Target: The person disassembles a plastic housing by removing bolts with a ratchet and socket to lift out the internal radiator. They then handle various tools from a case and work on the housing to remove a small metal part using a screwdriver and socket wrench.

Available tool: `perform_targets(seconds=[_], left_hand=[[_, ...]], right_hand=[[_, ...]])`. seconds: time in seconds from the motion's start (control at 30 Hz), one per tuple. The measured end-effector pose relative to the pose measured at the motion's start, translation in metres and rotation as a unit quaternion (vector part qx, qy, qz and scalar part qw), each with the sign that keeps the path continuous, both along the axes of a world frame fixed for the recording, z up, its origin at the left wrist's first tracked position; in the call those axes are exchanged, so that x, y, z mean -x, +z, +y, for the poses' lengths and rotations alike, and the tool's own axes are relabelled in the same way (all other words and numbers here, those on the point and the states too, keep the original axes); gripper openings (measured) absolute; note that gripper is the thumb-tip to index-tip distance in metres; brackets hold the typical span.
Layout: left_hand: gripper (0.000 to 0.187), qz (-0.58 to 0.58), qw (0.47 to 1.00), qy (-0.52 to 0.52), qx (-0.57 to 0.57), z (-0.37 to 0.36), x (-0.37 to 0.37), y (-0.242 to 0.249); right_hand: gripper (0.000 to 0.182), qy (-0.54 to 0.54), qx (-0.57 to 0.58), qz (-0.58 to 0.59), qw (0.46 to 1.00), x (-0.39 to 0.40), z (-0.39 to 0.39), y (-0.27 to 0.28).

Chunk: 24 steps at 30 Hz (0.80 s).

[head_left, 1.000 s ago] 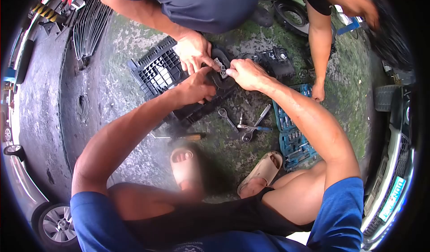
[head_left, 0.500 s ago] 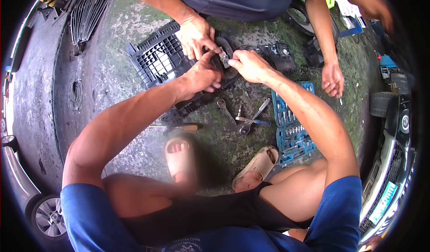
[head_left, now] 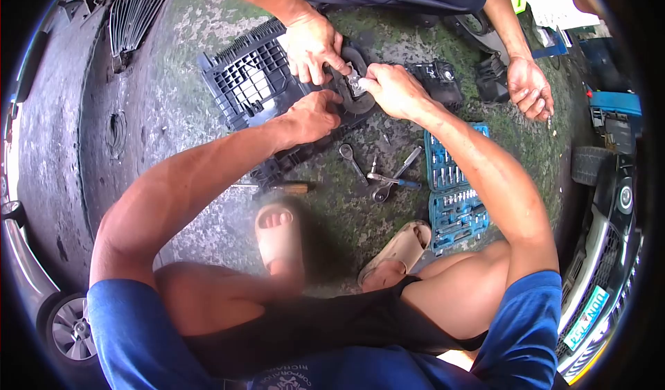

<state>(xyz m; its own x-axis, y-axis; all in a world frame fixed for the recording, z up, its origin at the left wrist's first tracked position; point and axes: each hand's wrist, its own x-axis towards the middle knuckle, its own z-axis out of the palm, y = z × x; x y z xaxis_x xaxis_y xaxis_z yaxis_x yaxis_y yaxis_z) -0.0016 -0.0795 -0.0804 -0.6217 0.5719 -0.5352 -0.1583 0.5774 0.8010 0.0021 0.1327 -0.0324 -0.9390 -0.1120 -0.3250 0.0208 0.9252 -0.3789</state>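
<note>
On the ground ahead lies a black plastic housing with a grid-like section and a round recess at its right end. A small silver metal piece sits over that recess. My right hand pinches its right side between thumb and fingers. Just left of it, my left hand is closed against the housing's near side, index finger pointing toward the recess and the other fingers curled. A co-worker's hand presses a finger at the metal piece from above. Their other hand is half curled, with something small at its fingertips.
Ratchet wrenches and a screwdriver lie on the mossy concrete near my feet. An open blue socket set stands by my right foot. Another black part lies beyond my right hand. Parked cars flank both sides.
My left index finger has drawn back from the metal piece. My right hand still pinches it. The co-worker's free hand has moved right and farther away, turning its palm up.
</note>
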Motion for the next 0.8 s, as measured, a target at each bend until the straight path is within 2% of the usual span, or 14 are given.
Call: perform_targets(seconds=[0.07, 0.17, 0.2, 0.33, 0.43, 0.67, 0.8], left_hand=[[0.054, 0.028, 0.999, -0.022, 0.012, -0.003, 0.002, -0.007], [0.054, 0.049, 0.998, -0.044, 0.022, -0.003, 0.004, -0.009], [0.054, 0.055, 0.997, -0.050, 0.025, -0.002, 0.004, -0.005], [0.055, 0.066, 0.996, -0.056, 0.031, -0.002, 0.004, 0.002], [0.057, 0.068, 0.995, -0.057, 0.041, -0.004, 0.004, 0.009], [0.058, 0.079, 0.992, -0.082, 0.052, -0.006, 0.008, 0.003], [0.056, 0.064, 0.992, -0.083, 0.065, -0.005, 0.010, 0.005]], right_hand=[[0.033, 0.012, -0.016, 0.009, 1.000, -0.004, -0.005, 0.007], [0.032, 0.123, -0.079, 0.060, 0.987, -0.009, -0.009, 0.008], [0.027, 0.166, -0.082, 0.122, 0.975, -0.013, -0.010, 0.005], [0.023, 0.237, -0.156, 0.207, 0.936, -0.015, -0.016, -0.009], [0.027, 0.220, -0.126, 0.169, 0.952, -0.016, -0.017, -0.010], [0.023, 0.160, -0.051, 0.151, 0.974, -0.013, -0.014, -0.003], [0.023, 0.162, -0.062, 0.146, 0.974, -0.010, -0.014, -0.001]])
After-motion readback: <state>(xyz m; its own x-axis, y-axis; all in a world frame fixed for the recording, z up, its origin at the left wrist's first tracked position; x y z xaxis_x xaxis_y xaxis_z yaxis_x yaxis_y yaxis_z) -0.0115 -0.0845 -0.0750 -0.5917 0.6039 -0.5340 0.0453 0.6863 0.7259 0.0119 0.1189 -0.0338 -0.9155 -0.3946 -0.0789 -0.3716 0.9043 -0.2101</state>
